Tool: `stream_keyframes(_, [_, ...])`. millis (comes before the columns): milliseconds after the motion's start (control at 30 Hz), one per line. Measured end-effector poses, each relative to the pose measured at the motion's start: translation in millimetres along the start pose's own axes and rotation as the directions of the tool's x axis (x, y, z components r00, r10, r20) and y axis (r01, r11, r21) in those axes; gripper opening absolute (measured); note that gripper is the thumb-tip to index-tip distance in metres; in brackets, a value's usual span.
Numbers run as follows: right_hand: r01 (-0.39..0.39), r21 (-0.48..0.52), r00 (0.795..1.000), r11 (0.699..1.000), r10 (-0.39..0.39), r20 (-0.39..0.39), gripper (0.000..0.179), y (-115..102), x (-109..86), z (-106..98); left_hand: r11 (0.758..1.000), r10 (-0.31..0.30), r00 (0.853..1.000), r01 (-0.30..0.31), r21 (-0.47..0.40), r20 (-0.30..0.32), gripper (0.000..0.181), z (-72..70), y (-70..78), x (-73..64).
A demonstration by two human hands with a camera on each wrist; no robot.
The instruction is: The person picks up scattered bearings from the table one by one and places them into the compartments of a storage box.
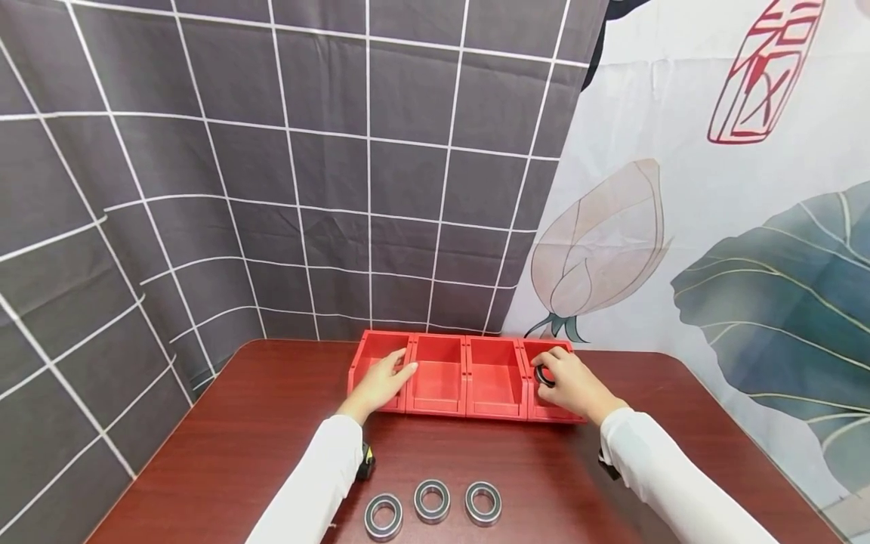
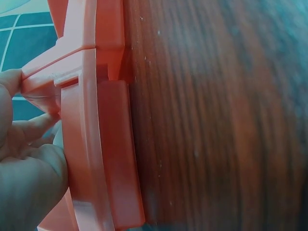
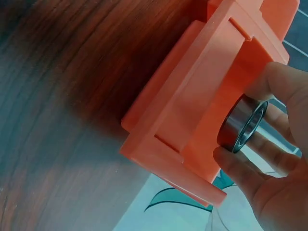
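Observation:
My right hand (image 1: 571, 381) pinches a ball bearing (image 3: 243, 123) between thumb and fingers, inside the mouth of the rightmost red storage bin (image 1: 553, 412). In the right wrist view, the bearing is tilted on its side, its steel outer ring showing. At the other end of the row, my left hand (image 1: 382, 384) reaches over the leftmost red bin (image 1: 370, 349). Its thumb and fingers grip the divider wall (image 2: 41, 89) between that bin and its neighbour; part of the fingers is hidden behind the front wall in the left wrist view.
Three more bearings, left (image 1: 384, 517), middle (image 1: 431, 501) and right (image 1: 483, 504), lie flat near the front of the dark red wooden table (image 1: 285, 423). Two middle bins, one (image 1: 438, 370) beside the other (image 1: 494, 374), join the row. A grid-patterned curtain (image 1: 326, 174) hangs behind.

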State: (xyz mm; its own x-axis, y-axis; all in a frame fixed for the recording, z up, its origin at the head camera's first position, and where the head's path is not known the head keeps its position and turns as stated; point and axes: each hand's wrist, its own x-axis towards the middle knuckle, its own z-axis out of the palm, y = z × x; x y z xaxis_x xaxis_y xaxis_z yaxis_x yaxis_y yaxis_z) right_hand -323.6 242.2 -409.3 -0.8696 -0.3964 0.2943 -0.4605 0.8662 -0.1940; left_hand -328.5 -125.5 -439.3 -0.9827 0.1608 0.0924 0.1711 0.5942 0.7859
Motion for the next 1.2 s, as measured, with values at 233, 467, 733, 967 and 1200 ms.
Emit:
stream_keyframes(233, [-0.071, 0.012, 0.994, 0.997, 0.069, 0.089, 0.037, -0.7, 9.9, -0.1, 0.999, 0.036, 0.999, -0.036, 0.008, -0.015, 0.066, 1.3, -1.2, 0.7])
stream_keyframes(467, [-0.108, 0.006, 0.978, 0.994, 0.105, 0.178, 0.037, 0.4, 17.4, 3.9, 0.999, 0.046, 0.999, -0.045, 0.015, -0.021, 0.062, 3.4, -0.9, 1.0])
stream_keyframes(733, [-0.145, -0.001, 0.97, 0.99, 0.142, 0.197, 0.04, 2.4, 21.8, 9.6, 1.0, 0.022, 1.0, -0.022, -0.001, -0.013, 0.066, 1.7, 0.0, 0.8])
stream_keyframes(967, [-0.168, -0.017, 0.961, 0.986, 0.167, 0.219, 0.043, 0.7, 22.9, 13.4, 1.0, 0.016, 1.0, -0.016, 0.0, -0.013, 0.067, 2.1, 1.7, 0.1])
stream_keyframes(1200, [-0.173, -0.03, 0.957, 0.984, 0.175, 0.23, 0.045, 1.7, 24.8, 15.7, 1.0, 0.001, 1.0, -0.001, -0.021, -0.014, 0.067, 2.5, 1.2, -0.4])
